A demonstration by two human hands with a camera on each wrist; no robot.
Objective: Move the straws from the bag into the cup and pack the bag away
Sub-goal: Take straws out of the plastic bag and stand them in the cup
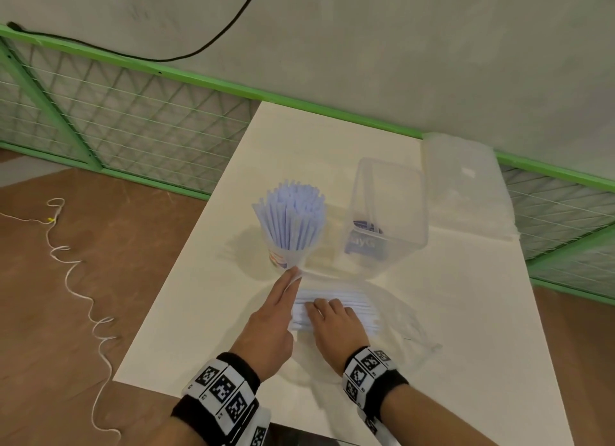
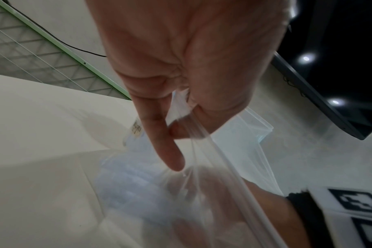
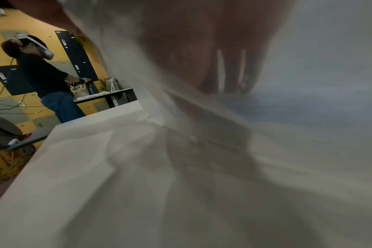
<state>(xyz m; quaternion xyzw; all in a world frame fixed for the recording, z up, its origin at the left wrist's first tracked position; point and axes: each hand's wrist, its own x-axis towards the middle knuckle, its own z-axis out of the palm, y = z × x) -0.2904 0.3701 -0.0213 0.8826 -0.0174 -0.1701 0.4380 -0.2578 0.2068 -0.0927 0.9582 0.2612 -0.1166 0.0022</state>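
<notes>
A clear cup (image 1: 289, 250) full of pale blue straws (image 1: 293, 214) stands mid-table. In front of it lies the clear plastic bag (image 1: 396, 309), with more straws (image 1: 352, 304) inside. My left hand (image 1: 294, 275) pinches the bag's mouth edge just below the cup. In the left wrist view, thumb and fingers (image 2: 181, 120) hold the plastic film (image 2: 204, 151) with the index finger straight. My right hand (image 1: 316, 307) is inside the bag, fingers curled over the near end of the bundle. Through the plastic, the right wrist view shows its fingertips (image 3: 229, 78) on the bluish straws (image 3: 287, 107).
A clear plastic box (image 1: 389, 209) with a blue-labelled item inside stands right of the cup. Its lid (image 1: 466, 186) lies behind at the table's back right. A green mesh fence (image 1: 133, 113) runs behind the white table (image 1: 186, 312). Another person (image 3: 42, 75) works at a far table.
</notes>
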